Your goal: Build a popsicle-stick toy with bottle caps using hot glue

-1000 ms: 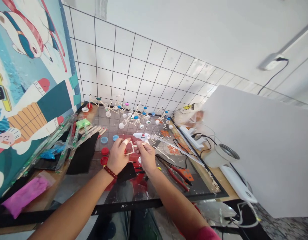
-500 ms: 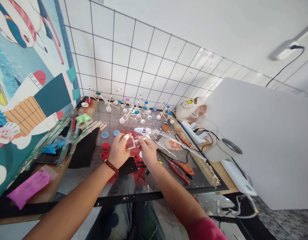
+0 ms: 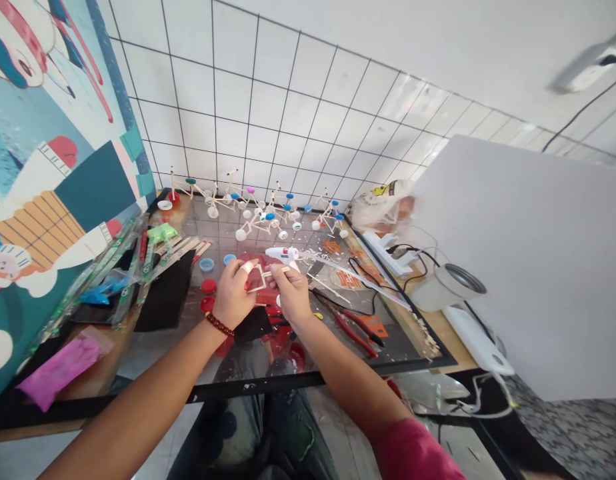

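My left hand (image 3: 235, 295), with a beaded bracelet at the wrist, pinches a small square frame of thin wooden sticks (image 3: 259, 289). On the frame's right side my right hand (image 3: 294, 293) closes its fingertips on a short wooden stick (image 3: 284, 269). The stick's end meets or nearly touches the frame; I cannot tell whether they are joined. Just beyond my hands lies a white glue gun (image 3: 289, 253). Red bottle caps (image 3: 209, 287) and blue bottle caps (image 3: 207, 265) rest left of my left hand.
Several small stick-and-cap models (image 3: 271, 218) stand along the back. Red-handled pliers (image 3: 355, 335) and a loose stick (image 3: 333, 291) lie to the right. Left are flat wooden sticks (image 3: 181, 257), black sheet (image 3: 165, 300) and a pink packet (image 3: 63, 370). A lamp (image 3: 441, 291) stands far right.
The view has shifted slightly, so the table's things sit a little further left. Both hands keep their hold on the frame and stick, which are turned slightly.
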`<action>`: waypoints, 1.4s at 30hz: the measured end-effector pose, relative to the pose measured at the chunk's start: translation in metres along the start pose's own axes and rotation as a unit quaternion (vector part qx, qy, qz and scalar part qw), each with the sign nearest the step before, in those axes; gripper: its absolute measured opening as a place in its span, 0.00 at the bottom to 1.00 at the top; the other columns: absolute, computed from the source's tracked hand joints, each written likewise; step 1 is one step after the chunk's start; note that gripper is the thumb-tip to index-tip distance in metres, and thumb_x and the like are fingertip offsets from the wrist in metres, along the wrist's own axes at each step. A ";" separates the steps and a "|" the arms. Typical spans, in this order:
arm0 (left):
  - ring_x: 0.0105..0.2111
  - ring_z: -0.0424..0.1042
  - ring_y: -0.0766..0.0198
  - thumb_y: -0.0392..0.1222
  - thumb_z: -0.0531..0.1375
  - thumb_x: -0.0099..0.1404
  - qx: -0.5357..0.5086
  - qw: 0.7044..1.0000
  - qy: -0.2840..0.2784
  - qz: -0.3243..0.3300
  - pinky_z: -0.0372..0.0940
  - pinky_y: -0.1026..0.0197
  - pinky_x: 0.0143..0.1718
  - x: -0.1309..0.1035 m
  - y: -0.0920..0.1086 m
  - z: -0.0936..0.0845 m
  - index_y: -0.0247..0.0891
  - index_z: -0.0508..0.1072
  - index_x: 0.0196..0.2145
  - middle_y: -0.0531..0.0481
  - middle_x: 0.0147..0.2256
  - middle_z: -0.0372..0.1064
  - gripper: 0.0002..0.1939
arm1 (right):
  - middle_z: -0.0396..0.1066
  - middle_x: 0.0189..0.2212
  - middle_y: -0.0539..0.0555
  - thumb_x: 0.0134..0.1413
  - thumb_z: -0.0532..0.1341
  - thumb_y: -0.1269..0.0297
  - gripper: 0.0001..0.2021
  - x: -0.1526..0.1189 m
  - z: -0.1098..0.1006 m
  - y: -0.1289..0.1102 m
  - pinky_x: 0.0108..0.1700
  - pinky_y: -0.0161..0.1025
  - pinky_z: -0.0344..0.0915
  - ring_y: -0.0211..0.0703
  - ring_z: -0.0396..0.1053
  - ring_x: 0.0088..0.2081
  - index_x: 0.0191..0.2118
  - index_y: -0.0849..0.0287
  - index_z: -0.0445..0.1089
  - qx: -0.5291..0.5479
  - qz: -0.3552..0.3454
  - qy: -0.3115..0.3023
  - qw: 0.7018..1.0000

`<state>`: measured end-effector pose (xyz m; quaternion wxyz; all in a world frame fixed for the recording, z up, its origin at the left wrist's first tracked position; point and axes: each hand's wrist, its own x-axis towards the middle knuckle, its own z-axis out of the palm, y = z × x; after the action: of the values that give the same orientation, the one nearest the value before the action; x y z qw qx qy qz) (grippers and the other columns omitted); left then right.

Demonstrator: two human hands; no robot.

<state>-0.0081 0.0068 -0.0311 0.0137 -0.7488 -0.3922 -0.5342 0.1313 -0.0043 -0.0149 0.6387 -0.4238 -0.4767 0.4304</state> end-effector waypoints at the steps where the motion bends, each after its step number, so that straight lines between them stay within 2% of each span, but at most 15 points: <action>1: 0.41 0.70 0.58 0.26 0.61 0.57 0.000 1.000 0.000 -0.002 0.69 0.56 0.42 0.000 0.001 0.000 0.37 0.70 0.51 0.46 0.40 0.66 0.23 | 0.73 0.23 0.50 0.50 0.66 0.48 0.16 0.000 0.000 -0.001 0.30 0.36 0.65 0.35 0.64 0.24 0.29 0.57 0.78 0.004 0.000 -0.001 1.000; 24: 0.39 0.70 0.59 0.27 0.61 0.58 0.003 1.000 0.011 0.012 0.69 0.57 0.41 0.002 0.003 -0.002 0.38 0.70 0.51 0.48 0.38 0.65 0.22 | 0.74 0.25 0.50 0.50 0.67 0.49 0.15 0.001 0.001 0.002 0.30 0.36 0.65 0.34 0.65 0.24 0.29 0.57 0.78 0.019 -0.002 0.002 1.000; 35: 0.38 0.70 0.59 0.28 0.61 0.58 0.003 0.999 0.021 0.025 0.69 0.57 0.39 0.003 0.002 -0.002 0.38 0.70 0.52 0.48 0.37 0.65 0.23 | 0.70 0.21 0.48 0.51 0.67 0.49 0.15 -0.001 0.001 -0.001 0.30 0.35 0.64 0.34 0.63 0.24 0.30 0.57 0.78 0.015 -0.007 -0.009 1.000; 42: 0.37 0.70 0.59 0.27 0.61 0.57 0.004 0.999 0.024 0.023 0.69 0.57 0.39 0.003 0.003 -0.002 0.37 0.71 0.51 0.48 0.37 0.66 0.23 | 0.72 0.22 0.48 0.50 0.67 0.49 0.15 -0.001 0.000 -0.001 0.30 0.36 0.64 0.35 0.64 0.23 0.30 0.57 0.77 0.018 -0.007 -0.005 1.000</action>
<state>-0.0074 0.0056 -0.0266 0.0380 -0.7446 -0.3767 -0.5498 0.1310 -0.0051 -0.0138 0.6469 -0.4063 -0.4752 0.4366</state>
